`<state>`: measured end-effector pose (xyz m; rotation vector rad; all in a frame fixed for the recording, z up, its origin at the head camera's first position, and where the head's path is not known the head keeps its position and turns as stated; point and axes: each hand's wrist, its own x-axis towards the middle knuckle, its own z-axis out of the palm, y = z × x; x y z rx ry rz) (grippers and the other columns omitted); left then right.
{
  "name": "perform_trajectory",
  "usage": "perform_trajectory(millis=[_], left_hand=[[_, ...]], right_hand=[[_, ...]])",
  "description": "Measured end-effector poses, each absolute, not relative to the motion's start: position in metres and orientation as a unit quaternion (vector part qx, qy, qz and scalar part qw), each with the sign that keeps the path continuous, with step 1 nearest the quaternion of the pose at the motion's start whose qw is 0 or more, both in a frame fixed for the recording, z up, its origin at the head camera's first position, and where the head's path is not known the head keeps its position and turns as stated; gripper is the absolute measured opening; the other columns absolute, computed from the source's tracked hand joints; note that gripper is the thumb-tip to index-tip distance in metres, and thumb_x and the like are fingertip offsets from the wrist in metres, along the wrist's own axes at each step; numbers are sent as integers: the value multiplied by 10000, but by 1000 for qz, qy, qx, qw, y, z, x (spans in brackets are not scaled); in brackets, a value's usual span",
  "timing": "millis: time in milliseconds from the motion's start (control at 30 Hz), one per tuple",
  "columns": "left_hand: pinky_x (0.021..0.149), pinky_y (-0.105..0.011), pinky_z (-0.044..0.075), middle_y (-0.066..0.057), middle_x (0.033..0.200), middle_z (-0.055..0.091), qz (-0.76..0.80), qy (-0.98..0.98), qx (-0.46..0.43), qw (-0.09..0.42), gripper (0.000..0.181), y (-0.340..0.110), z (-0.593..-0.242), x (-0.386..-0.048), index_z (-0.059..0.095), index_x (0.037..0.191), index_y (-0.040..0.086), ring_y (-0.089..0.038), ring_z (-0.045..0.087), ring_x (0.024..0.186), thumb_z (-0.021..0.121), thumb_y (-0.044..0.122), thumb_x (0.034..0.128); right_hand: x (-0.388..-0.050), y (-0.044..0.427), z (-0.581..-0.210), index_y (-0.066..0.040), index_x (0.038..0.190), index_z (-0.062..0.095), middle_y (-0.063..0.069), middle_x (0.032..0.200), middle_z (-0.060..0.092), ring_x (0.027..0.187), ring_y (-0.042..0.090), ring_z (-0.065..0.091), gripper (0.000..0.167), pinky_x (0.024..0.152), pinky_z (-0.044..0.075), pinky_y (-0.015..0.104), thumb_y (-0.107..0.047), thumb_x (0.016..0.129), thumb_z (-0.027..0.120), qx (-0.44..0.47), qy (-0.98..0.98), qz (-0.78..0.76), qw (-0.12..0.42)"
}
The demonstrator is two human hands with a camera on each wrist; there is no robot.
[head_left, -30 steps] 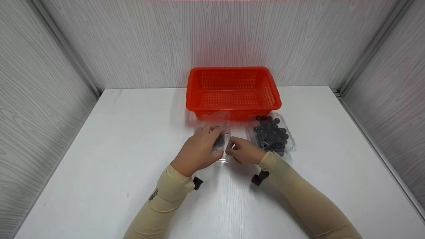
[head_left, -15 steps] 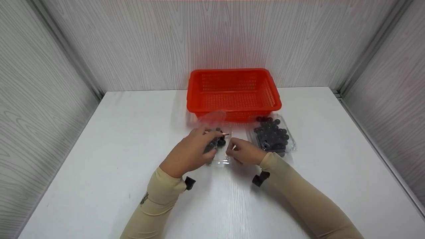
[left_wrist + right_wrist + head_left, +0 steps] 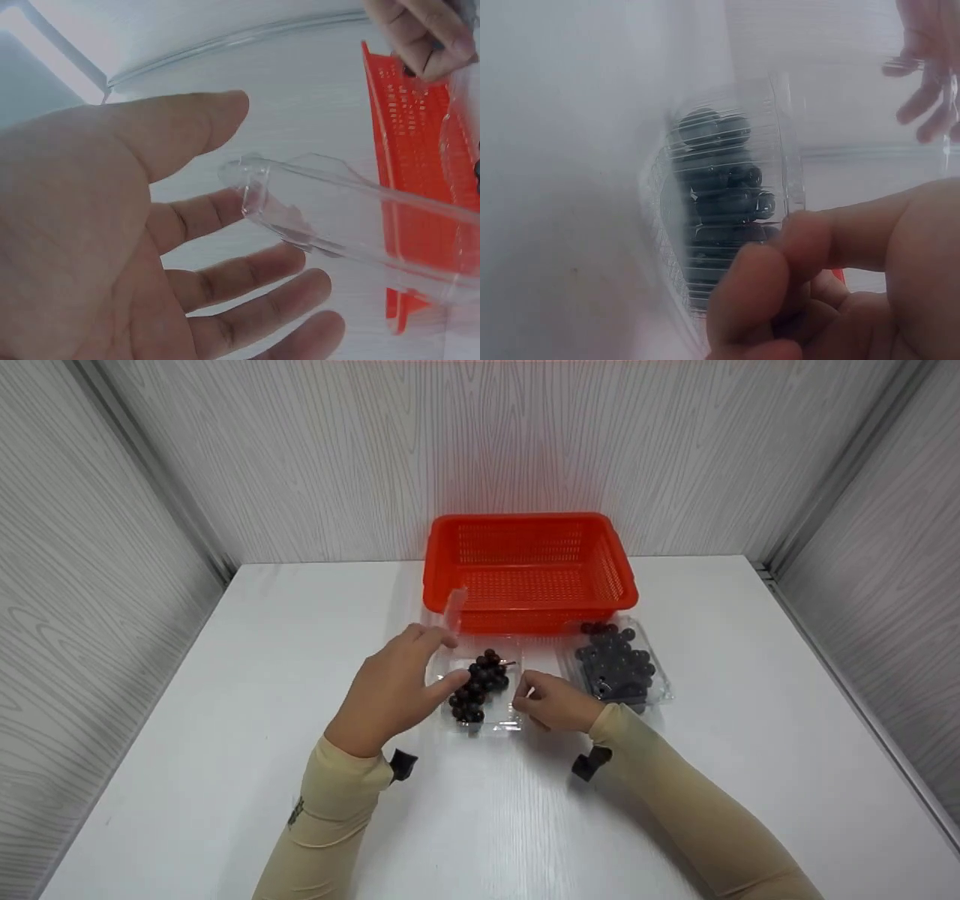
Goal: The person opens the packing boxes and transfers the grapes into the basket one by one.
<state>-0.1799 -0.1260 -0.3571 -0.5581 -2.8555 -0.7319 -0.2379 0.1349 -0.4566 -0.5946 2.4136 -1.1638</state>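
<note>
A clear plastic box holding a bunch of dark grapes [image 3: 487, 675] lies in front of the red basket. Its transparent lid [image 3: 454, 611] stands raised on the left side. The left hand [image 3: 390, 686] is beside that lid, fingers spread and nothing gripped; in the left wrist view the lid's edge [image 3: 330, 180] reaches past the fingertips of the left hand [image 3: 150, 225]. With thumb and forefinger the right hand [image 3: 555, 701] pinches the right edge of the box. Seen from the right wrist, the right hand [image 3: 832, 277] holds the clear rim beside the dark grapes [image 3: 720, 180].
A red perforated basket [image 3: 529, 619] stands at the back against the wood-grain wall. To the right of the right hand, a second clear package of dark grapes [image 3: 619, 664] lies on the white table [image 3: 465, 825].
The left hand has moved left, away from the box, and the lid has swung up to the left, uncovering the grapes. The right hand has stayed at the box edge.
</note>
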Motion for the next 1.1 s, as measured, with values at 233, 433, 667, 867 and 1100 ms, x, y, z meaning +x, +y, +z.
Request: perform_trajectory(millis=[233,433,667,867,1100], left_hand=[[766,-449,555,-122,1075,671,-214,-971,-92,54,414,-157,-345,-189,610,1222,71,-280,621,871,671,404,983],[905,-547,539,-242,1290,658,-192,-980,-38,-24,605,-184,-355,-197,537,1392,-21,-388,660,1072,604,441,1006],[1043,-600,466,-300,1479,515,-180,-974,-5,-141,764,-202,-382,-220,402,1524,-45,-461,552,1304,549,497,1006],[1093,-622,415,-325,1527,440,-172,-971,3,-163,780,-204,-397,-234,394,1535,-55,-512,446,1377,544,500,1008],[1133,-632,371,-321,1532,393,-197,-971,-71,-116,744,-183,-409,-244,381,1559,-13,-499,368,1409,625,402,992]], right_hand=[[-238,138,-453,-74,1019,564,-13,627,531,516,105,487,80,497,399,256,-148,1046,578,-214,860,-417,201],[-239,139,-454,-81,1025,563,-22,616,529,517,102,486,74,494,399,256,-150,1043,583,-215,860,-409,215],[-240,141,-456,-84,1005,562,-24,614,517,531,109,469,61,508,388,262,-135,1031,582,-211,859,-417,207],[-244,141,-456,-78,1024,580,67,716,613,594,118,516,59,550,413,265,-135,1015,589,-210,870,-406,187],[-243,141,-458,-73,1035,590,141,812,651,606,115,520,61,561,424,270,-128,1012,601,-209,866,-414,187]])
